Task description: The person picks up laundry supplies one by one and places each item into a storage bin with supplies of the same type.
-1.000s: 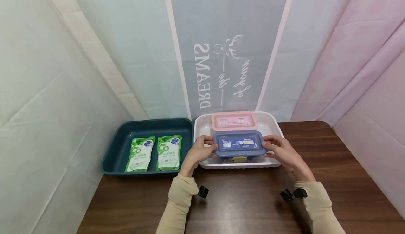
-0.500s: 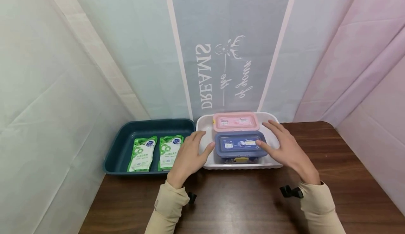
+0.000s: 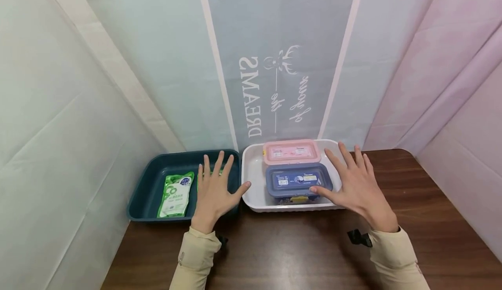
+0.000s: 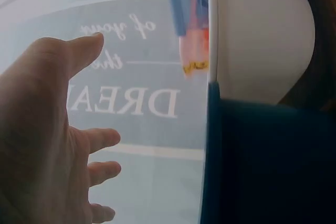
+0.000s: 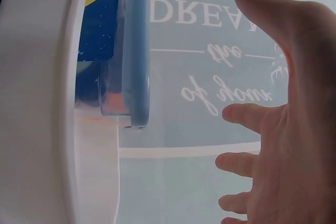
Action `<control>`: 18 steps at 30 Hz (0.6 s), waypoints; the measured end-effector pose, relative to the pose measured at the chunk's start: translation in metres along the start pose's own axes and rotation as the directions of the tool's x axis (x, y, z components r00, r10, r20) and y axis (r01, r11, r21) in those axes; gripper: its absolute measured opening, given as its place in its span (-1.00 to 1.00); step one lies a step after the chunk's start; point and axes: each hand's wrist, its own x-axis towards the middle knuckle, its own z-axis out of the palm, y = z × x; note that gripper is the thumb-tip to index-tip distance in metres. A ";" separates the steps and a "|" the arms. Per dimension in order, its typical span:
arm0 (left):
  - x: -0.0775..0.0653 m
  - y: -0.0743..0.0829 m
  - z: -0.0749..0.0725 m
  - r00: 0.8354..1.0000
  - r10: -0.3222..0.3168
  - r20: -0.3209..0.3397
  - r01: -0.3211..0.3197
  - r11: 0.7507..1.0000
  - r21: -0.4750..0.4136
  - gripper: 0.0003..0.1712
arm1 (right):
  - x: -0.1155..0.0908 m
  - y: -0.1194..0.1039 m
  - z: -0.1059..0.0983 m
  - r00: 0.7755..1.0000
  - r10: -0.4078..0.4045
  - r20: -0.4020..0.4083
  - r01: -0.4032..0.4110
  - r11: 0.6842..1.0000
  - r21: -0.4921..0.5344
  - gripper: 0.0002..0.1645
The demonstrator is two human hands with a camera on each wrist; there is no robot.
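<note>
A blue-lidded food container [image 3: 299,180] lies in the white tray [image 3: 254,194], in front of a pink-lidded container [image 3: 292,151]. Fingers spread, my left hand [image 3: 215,196] hovers over the right part of the dark green tray [image 3: 146,214], in front of one green-and-white pouch that it mostly hides. Another green-and-white pouch [image 3: 175,195] lies uncovered to its left. My right hand [image 3: 361,189], also spread wide, is above the white tray's right end, its thumb over the blue lid's corner in the head view. The right wrist view shows the hand apart from the blue container [image 5: 136,51].
Both trays stand side by side at the back of a brown wooden table [image 3: 290,251]. Behind them hangs a printed cloth [image 3: 282,63], and pale cloth walls rise on the left and right.
Both hands have let go of the blue container, which now sits in the white tray. My left hand has moved left over the green tray; the fingers of both hands have spread.
</note>
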 end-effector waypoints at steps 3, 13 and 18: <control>0.005 -0.005 -0.003 0.999 0.008 -0.042 -0.008 1.000 -0.012 0.12 | 0.003 0.002 0.000 1.000 0.007 -0.002 -0.007 1.000 -0.002 0.37; 0.010 -0.016 -0.005 0.999 -0.031 -0.026 0.031 0.999 -0.018 0.12 | 0.005 0.006 0.003 0.999 0.033 0.012 -0.034 0.999 0.041 0.36; 0.012 -0.017 -0.006 0.999 -0.036 -0.017 0.036 0.999 -0.011 0.13 | 0.008 0.004 0.003 0.999 0.034 0.012 -0.034 0.999 0.040 0.37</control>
